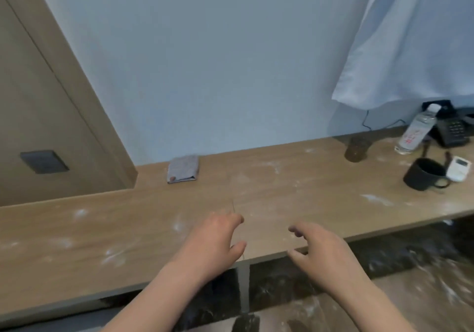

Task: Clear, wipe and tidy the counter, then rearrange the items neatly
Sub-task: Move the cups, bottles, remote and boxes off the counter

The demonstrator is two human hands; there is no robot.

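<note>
A long wooden counter (295,188) runs along the wall, smeared with white powder. A folded grey cloth (183,168) lies near the wall at the left middle. At the right stand a clear glass (357,149), a plastic water bottle (415,132), a black mug (425,175) and a small white device (459,168). My left hand (214,242) hovers over the counter's front edge, fingers spread, holding nothing. Just to its right, my right hand (320,247) hangs over the same edge, fingers curled apart and empty.
A black desk phone (451,129) with a cord sits at the far right by the wall. A white curtain (410,36) hangs above it. A brown door (38,126) stands at the left. Dark patterned floor (410,267) lies below the counter.
</note>
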